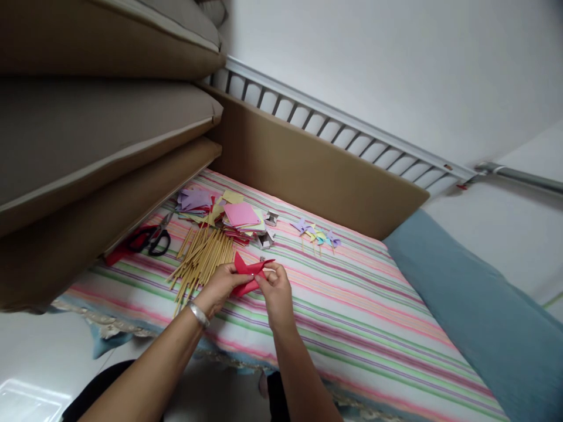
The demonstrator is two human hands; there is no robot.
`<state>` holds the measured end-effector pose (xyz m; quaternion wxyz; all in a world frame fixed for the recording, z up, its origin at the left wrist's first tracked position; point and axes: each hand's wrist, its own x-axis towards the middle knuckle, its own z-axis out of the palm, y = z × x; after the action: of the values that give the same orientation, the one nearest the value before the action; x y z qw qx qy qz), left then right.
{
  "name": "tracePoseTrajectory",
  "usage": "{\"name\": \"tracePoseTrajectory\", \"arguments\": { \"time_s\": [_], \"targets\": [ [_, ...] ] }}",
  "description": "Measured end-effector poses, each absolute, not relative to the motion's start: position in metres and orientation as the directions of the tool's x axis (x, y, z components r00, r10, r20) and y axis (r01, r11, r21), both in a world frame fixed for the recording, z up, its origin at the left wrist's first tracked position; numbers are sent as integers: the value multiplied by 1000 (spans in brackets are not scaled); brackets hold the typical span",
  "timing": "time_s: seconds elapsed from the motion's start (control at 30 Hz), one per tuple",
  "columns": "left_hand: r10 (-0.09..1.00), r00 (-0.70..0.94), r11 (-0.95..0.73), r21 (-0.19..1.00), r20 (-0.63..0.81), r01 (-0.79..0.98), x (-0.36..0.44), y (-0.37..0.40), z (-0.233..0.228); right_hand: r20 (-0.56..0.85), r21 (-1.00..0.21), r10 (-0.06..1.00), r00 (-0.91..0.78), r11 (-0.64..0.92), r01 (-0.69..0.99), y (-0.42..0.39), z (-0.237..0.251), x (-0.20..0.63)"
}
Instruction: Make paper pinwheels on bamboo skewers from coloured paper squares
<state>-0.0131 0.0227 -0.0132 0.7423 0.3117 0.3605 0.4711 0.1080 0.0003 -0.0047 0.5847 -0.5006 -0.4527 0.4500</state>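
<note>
My left hand [219, 287] and my right hand [277, 290] together hold a red folded paper pinwheel [247, 271] just above the striped bedsheet [352, 316]. The fingers of both hands pinch its folded points at the centre. A silver bracelet [197, 313] circles my left wrist. Just left of my hands lies a bundle of thin wooden sticks [203, 258]. Behind it sits a stack of coloured paper squares [229, 214], pink on top.
Black-handled scissors [153, 237] lie at the left by stacked brown cushions [88, 146]. Several finished small pinwheels [317, 233] lie farther back. Small metal clips [267, 230] sit near the paper. A blue pillow [479, 316] lies at the right; a brown headboard [316, 170] is behind.
</note>
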Motion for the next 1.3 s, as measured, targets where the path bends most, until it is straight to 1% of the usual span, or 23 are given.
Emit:
{"name": "tracePoseTrajectory", "arguments": {
  "time_s": [0.23, 0.33, 0.37, 0.43, 0.5, 0.53, 0.6, 0.7, 0.8, 0.87, 1.0, 1.07, 1.13, 1.3],
  "targets": [
    [953, 203, 297, 813, -223, -500, -17, 29, -15, 56, -991, 958, 281, 87, -98, 2, -8, 109],
    [961, 173, 275, 802, -215, -531, -19, 33, -11, 57, -995, 956, 286, 79, -66, 11, -10, 119],
    [963, 171, 270, 798, -210, -538, -19, 34, -9, 63, -997, 960, 274, 73, -25, 16, -11, 124],
    [962, 181, 273, 799, -207, -537, -18, 36, -6, 92, -984, 966, 240, 51, 174, 29, -14, 136],
    [958, 204, 279, 810, -199, -516, -15, 37, -5, 120, -904, 970, 209, 20, 426, 48, -18, 149],
    [956, 223, 281, 820, -192, -499, -13, 37, -6, 129, -855, 971, 199, 7, 518, 59, -19, 155],
    [948, 262, 285, 846, -180, -451, -10, 38, -10, 140, -790, 972, 188, -5, 613, 84, -21, 166],
    [929, 316, 306, 881, -193, -361, -7, 39, -18, 147, -714, 975, 167, -12, 700, 122, -20, 171],
    [915, 350, 308, 905, -198, -295, -10, 37, -17, 131, -670, 984, 123, -4, 742, 145, -22, 163],
    [899, 399, 312, 902, -179, -297, -16, 34, -10, 113, -664, 990, 82, 13, 748, 149, -26, 151],
    [793, 601, 358, 875, -101, -326, -29, 28, 6, 29, -687, 1000, -4, 23, 726, 139, -39, 125],
    [744, 666, 361, 874, -60, -325, -34, 26, 9, -28, -696, 1000, -13, -10, 718, 134, -47, 113],
    [720, 693, 354, 881, -42, -314, -35, 24, 9, -78, -694, 997, 7, -59, 718, 133, -54, 104],
    [711, 699, 357, 896, -77, -265, -39, 22, 6, -193, -664, 978, 80, -191, 723, 148, -68, 93]
  ]
}}
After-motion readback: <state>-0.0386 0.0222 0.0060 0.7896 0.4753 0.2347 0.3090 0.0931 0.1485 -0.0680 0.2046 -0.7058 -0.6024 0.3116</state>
